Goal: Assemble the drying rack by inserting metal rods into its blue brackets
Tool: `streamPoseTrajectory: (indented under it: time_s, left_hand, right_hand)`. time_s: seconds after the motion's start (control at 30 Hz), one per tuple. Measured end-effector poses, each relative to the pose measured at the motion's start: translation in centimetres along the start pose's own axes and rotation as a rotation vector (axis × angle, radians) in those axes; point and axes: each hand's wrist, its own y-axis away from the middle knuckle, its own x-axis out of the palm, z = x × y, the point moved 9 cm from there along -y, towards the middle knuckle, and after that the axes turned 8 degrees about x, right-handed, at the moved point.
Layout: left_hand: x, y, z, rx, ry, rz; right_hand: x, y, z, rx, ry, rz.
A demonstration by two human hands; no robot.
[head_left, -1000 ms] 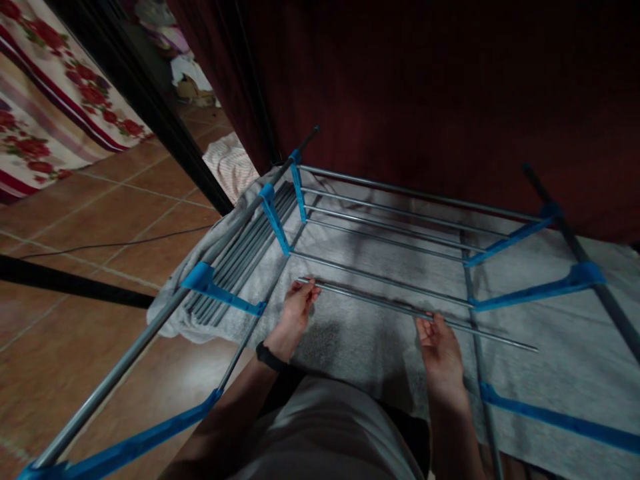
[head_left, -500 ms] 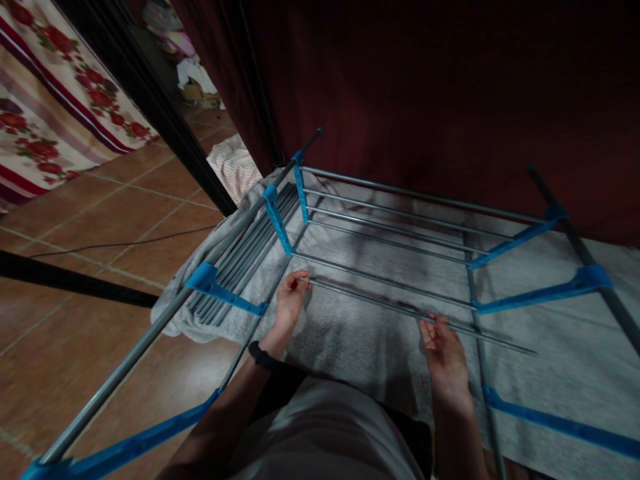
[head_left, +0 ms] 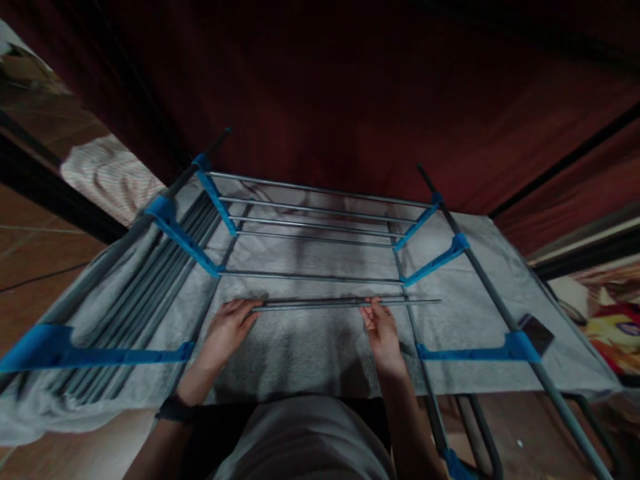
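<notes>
A thin grey metal rod [head_left: 310,307] lies level between my hands, low over the grey cloth. My left hand [head_left: 227,333] is closed on its left end. My right hand [head_left: 380,327] pinches it right of the middle, and the free end sticks out past the right upright's inner tube. Around my hands stands a rack frame of grey tubes with blue plastic brackets [head_left: 185,240] on the left and blue brackets [head_left: 435,260] on the right. Several fitted crossbars [head_left: 310,276] span the two sides beyond the held rod.
Several loose grey tubes [head_left: 150,287] lie in a bundle at the left. A grey towel-like cloth [head_left: 300,353] covers the surface below. A dark phone [head_left: 537,333] lies at the right. Dark red curtains [head_left: 320,87] hang behind, and a striped cloth [head_left: 110,173] is at the back left.
The view has swung to the right, showing the phone and the surface's right edge. Both hands keep hold of the rod, which now looks more level.
</notes>
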Motion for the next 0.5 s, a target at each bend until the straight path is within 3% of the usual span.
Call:
streamPoseTrajectory:
  time_s: [0.23,0.5]
  left_hand:
    - [1.3,0.2,-1.0,0.092,-0.033,0.124]
    - [1.2,1.4,1.6,0.050,-0.049,0.111]
  right_hand:
    - [-0.4,-0.4,0.6,-0.023,-0.012,-0.001]
    - [-4.6,-2.5,5.9,-0.184,-0.080,-0.130]
